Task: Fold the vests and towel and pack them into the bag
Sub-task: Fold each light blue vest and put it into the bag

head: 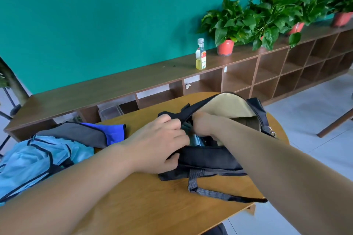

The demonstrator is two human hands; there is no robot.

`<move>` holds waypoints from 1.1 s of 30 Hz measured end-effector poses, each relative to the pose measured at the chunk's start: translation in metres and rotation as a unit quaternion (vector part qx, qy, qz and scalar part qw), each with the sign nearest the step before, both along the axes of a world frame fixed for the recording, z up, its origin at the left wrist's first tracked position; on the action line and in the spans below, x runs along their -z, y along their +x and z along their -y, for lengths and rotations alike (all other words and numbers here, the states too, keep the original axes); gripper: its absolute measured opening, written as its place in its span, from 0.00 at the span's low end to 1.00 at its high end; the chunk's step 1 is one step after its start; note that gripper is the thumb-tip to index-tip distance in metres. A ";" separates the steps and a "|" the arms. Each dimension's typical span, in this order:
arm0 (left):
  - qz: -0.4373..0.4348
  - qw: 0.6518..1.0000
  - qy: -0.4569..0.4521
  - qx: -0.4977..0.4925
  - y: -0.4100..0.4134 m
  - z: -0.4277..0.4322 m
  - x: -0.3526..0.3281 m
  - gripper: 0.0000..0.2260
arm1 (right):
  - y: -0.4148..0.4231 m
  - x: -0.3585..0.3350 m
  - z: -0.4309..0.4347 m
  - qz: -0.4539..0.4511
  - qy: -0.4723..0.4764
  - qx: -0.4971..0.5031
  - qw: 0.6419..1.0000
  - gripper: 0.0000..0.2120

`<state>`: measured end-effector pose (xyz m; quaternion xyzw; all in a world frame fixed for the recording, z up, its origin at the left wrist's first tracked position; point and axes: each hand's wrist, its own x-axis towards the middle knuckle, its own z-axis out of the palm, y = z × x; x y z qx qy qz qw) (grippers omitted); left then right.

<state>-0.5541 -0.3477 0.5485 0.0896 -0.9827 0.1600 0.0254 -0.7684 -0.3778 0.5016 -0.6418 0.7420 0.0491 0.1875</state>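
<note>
Pull wide the mouth of the bag, right on the table, with left hand gripping its rim, and press contents flat with right hand, grip hidden inside, sparing room for vests heaped left.

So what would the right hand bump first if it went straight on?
Probably the grey cloth inside the bag, though the left hand is close and depth is unclear.
</note>
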 end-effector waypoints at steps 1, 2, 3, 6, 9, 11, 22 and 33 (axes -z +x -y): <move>-0.007 1.000 0.010 -0.006 0.005 0.002 0.001 0.10 | -0.001 0.009 -0.005 -0.021 0.014 -0.003 1.000 0.09; -0.008 0.999 0.030 -0.016 0.011 0.004 0.002 0.10 | 0.000 0.018 -0.009 -0.045 0.036 -0.023 0.998 0.07; 0.000 0.998 0.051 -0.030 0.017 0.005 0.003 0.10 | 0.000 0.027 -0.013 -0.055 0.054 -0.032 0.997 0.05; 0.034 0.990 0.109 -0.080 0.029 0.006 0.005 0.12 | 0.000 0.046 -0.017 -0.022 0.094 0.004 0.995 0.10; 0.037 0.982 0.151 -0.106 0.034 0.005 0.007 0.14 | -0.002 0.051 -0.007 0.035 0.088 0.021 0.995 0.09; 0.029 0.981 0.161 -0.108 0.033 0.004 0.008 0.15 | 0.003 0.051 -0.002 0.046 0.076 0.014 0.996 0.03; 0.016 0.975 0.186 -0.122 0.037 0.001 0.007 0.20 | 0.039 0.039 -0.001 0.064 0.083 0.064 0.992 0.13; -0.004 0.974 0.185 -0.133 0.042 0.004 0.013 0.20 | 0.044 0.034 0.004 0.219 0.019 0.100 0.970 0.10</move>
